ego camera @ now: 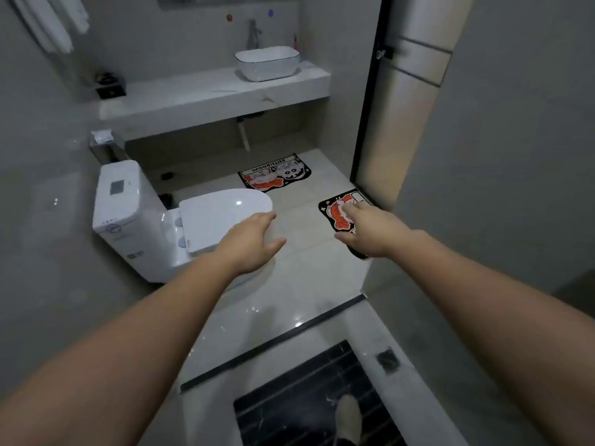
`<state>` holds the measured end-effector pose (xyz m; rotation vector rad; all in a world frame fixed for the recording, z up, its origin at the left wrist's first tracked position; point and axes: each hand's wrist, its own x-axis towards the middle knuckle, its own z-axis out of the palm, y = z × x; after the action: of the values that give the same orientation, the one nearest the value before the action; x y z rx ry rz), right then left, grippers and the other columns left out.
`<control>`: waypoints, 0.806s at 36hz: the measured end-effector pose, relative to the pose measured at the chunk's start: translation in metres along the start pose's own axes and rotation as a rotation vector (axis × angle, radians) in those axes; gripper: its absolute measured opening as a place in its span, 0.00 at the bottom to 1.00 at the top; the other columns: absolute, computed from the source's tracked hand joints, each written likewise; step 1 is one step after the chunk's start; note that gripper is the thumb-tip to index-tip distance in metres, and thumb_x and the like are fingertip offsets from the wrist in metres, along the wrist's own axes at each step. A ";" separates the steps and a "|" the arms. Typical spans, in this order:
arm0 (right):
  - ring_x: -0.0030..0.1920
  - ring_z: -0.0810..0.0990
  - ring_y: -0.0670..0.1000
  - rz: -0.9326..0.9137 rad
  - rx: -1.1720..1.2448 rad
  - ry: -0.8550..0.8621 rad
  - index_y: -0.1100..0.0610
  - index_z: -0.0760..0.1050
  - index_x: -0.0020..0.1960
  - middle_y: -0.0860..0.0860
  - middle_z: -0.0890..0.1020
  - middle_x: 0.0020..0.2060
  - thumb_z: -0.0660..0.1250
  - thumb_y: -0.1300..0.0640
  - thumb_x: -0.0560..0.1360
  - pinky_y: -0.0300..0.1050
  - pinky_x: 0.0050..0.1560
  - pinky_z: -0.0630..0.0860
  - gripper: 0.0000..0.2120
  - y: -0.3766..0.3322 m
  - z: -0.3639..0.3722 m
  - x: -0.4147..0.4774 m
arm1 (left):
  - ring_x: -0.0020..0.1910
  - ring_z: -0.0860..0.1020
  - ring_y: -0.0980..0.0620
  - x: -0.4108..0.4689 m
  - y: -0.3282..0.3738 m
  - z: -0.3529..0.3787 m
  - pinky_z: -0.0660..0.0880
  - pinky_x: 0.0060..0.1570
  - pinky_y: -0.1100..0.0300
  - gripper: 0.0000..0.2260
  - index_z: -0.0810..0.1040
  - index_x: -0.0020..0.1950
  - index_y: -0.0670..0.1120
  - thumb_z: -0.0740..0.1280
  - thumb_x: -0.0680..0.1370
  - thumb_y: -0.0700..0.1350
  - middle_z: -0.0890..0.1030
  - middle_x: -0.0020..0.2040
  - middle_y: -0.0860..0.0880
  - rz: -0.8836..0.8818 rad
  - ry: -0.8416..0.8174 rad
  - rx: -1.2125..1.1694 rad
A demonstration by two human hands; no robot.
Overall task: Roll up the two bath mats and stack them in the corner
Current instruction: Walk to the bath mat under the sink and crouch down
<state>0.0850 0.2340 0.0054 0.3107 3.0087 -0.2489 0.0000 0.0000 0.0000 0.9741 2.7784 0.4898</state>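
Observation:
Two black cartoon bath mats with red and white figures lie flat on the pale tiled floor. The far mat [275, 171] sits under the vanity shelf. The near mat [338, 211] lies by the doorway wall, partly hidden behind my right hand and the wall edge. My right hand [370, 231] stretches out in front of the near mat, fingers apart, holding nothing. Out over the floor beside the toilet lid, my left hand [254, 241] is empty with spread fingers. Both hands are well above the floor.
A white toilet [141, 217] with its lid down stands at the left. A white basin [267, 62] rests on a floating vanity shelf [209, 98] at the back. A dark threshold strip [277, 341] and a black slatted drain panel [309, 397] lie near my foot.

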 end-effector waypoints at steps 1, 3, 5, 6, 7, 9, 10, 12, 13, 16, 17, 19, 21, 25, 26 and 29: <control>0.67 0.68 0.59 -0.008 -0.002 -0.010 0.57 0.60 0.72 0.57 0.68 0.69 0.60 0.41 0.75 0.55 0.62 0.70 0.31 0.005 -0.001 0.008 | 0.73 0.64 0.47 0.008 0.002 0.001 0.61 0.71 0.53 0.28 0.60 0.75 0.47 0.62 0.78 0.56 0.64 0.75 0.47 -0.015 -0.001 -0.007; 0.65 0.69 0.60 -0.021 -0.020 -0.005 0.57 0.62 0.70 0.58 0.70 0.66 0.60 0.41 0.75 0.54 0.60 0.71 0.30 0.018 0.000 0.027 | 0.73 0.64 0.48 0.025 0.004 0.003 0.61 0.70 0.54 0.28 0.60 0.75 0.47 0.62 0.78 0.56 0.64 0.75 0.48 -0.053 0.007 -0.014; 0.63 0.70 0.60 -0.023 -0.026 -0.029 0.56 0.63 0.68 0.57 0.71 0.65 0.60 0.40 0.75 0.53 0.57 0.71 0.28 0.028 -0.002 0.044 | 0.72 0.64 0.48 0.040 0.008 0.003 0.61 0.70 0.54 0.28 0.60 0.75 0.47 0.62 0.78 0.56 0.64 0.75 0.48 -0.088 -0.002 -0.014; 0.63 0.70 0.60 -0.018 -0.023 -0.036 0.56 0.64 0.68 0.57 0.71 0.64 0.60 0.40 0.75 0.53 0.57 0.70 0.28 0.033 -0.003 0.053 | 0.72 0.64 0.48 0.047 0.010 0.004 0.61 0.70 0.54 0.28 0.60 0.75 0.47 0.62 0.78 0.56 0.64 0.75 0.48 -0.101 0.001 -0.017; 0.63 0.71 0.60 -0.024 -0.019 -0.034 0.56 0.64 0.67 0.57 0.71 0.64 0.60 0.40 0.75 0.53 0.56 0.70 0.28 0.038 -0.004 0.062 | 0.72 0.64 0.48 0.053 0.010 0.005 0.61 0.70 0.54 0.28 0.60 0.75 0.47 0.62 0.78 0.56 0.64 0.75 0.48 -0.110 0.008 -0.017; 0.61 0.72 0.60 -0.036 -0.021 -0.022 0.56 0.65 0.67 0.57 0.72 0.63 0.60 0.40 0.75 0.52 0.57 0.70 0.27 0.044 -0.007 0.077 | 0.72 0.65 0.48 0.064 0.011 0.006 0.62 0.70 0.54 0.28 0.61 0.75 0.47 0.62 0.78 0.56 0.65 0.74 0.48 -0.128 0.023 -0.013; 0.61 0.72 0.60 -0.038 -0.014 -0.020 0.56 0.65 0.67 0.57 0.72 0.63 0.60 0.41 0.75 0.51 0.57 0.70 0.27 0.047 -0.007 0.085 | 0.71 0.65 0.47 0.069 0.012 0.007 0.62 0.70 0.54 0.27 0.61 0.74 0.46 0.62 0.78 0.55 0.66 0.74 0.47 -0.138 0.030 -0.016; 0.61 0.72 0.60 -0.041 0.009 -0.022 0.55 0.64 0.69 0.57 0.71 0.64 0.60 0.41 0.75 0.53 0.58 0.71 0.28 0.050 -0.008 0.098 | 0.71 0.65 0.47 0.078 0.013 0.010 0.63 0.70 0.53 0.27 0.62 0.74 0.46 0.62 0.78 0.55 0.66 0.74 0.47 -0.154 0.034 -0.025; 0.62 0.72 0.60 -0.047 0.018 -0.028 0.55 0.63 0.69 0.57 0.71 0.65 0.60 0.41 0.75 0.53 0.58 0.72 0.28 0.052 -0.007 0.104 | 0.71 0.65 0.47 0.082 0.013 0.011 0.63 0.70 0.53 0.27 0.62 0.74 0.46 0.62 0.78 0.55 0.66 0.74 0.47 -0.161 0.030 -0.028; 0.62 0.72 0.60 -0.084 0.018 -0.058 0.56 0.63 0.69 0.57 0.71 0.64 0.60 0.41 0.75 0.53 0.57 0.73 0.28 0.053 -0.004 0.120 | 0.71 0.65 0.47 0.093 0.012 0.014 0.63 0.70 0.53 0.27 0.61 0.74 0.46 0.62 0.78 0.55 0.66 0.74 0.47 -0.179 0.022 -0.035; 0.61 0.73 0.60 -0.091 0.018 -0.064 0.57 0.62 0.69 0.57 0.71 0.64 0.61 0.41 0.75 0.54 0.57 0.73 0.29 0.054 -0.003 0.125 | 0.71 0.65 0.47 0.097 0.010 0.015 0.63 0.70 0.53 0.27 0.61 0.74 0.46 0.62 0.78 0.55 0.66 0.74 0.47 -0.185 0.023 -0.035; 0.61 0.73 0.60 -0.101 0.015 -0.068 0.56 0.62 0.70 0.57 0.71 0.64 0.61 0.42 0.75 0.55 0.57 0.74 0.29 0.054 -0.001 0.135 | 0.71 0.66 0.47 0.105 0.006 0.016 0.63 0.69 0.53 0.27 0.62 0.74 0.46 0.62 0.78 0.55 0.66 0.74 0.47 -0.199 0.027 -0.047; 0.61 0.73 0.60 -0.109 0.009 -0.068 0.56 0.62 0.70 0.57 0.71 0.64 0.61 0.42 0.76 0.55 0.57 0.74 0.29 0.055 0.000 0.146 | 0.71 0.66 0.47 0.114 0.000 0.017 0.63 0.69 0.53 0.27 0.61 0.74 0.46 0.62 0.78 0.55 0.66 0.74 0.48 -0.207 0.024 -0.059; 0.60 0.73 0.59 -0.110 0.018 -0.078 0.56 0.62 0.69 0.57 0.71 0.63 0.61 0.42 0.75 0.55 0.56 0.74 0.28 0.054 0.002 0.173 | 0.72 0.65 0.48 0.138 -0.016 0.023 0.62 0.70 0.54 0.27 0.61 0.74 0.46 0.62 0.78 0.55 0.66 0.74 0.48 -0.212 0.013 -0.075; 0.60 0.73 0.59 -0.111 0.016 -0.081 0.56 0.63 0.69 0.57 0.71 0.63 0.61 0.42 0.75 0.54 0.56 0.74 0.28 0.053 0.003 0.181 | 0.72 0.64 0.48 0.144 -0.021 0.024 0.62 0.70 0.54 0.27 0.61 0.74 0.46 0.62 0.78 0.55 0.65 0.74 0.48 -0.213 0.005 -0.083; 0.60 0.73 0.59 -0.113 0.000 -0.086 0.56 0.62 0.70 0.57 0.71 0.63 0.61 0.42 0.76 0.53 0.57 0.74 0.28 0.051 0.006 0.205 | 0.73 0.64 0.49 0.168 -0.036 0.029 0.61 0.70 0.54 0.28 0.60 0.75 0.46 0.62 0.78 0.55 0.64 0.75 0.48 -0.207 -0.017 -0.104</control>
<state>-0.1035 0.3214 -0.0335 0.1267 2.9445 -0.2642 -0.1436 0.0871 -0.0465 0.6565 2.7652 0.5840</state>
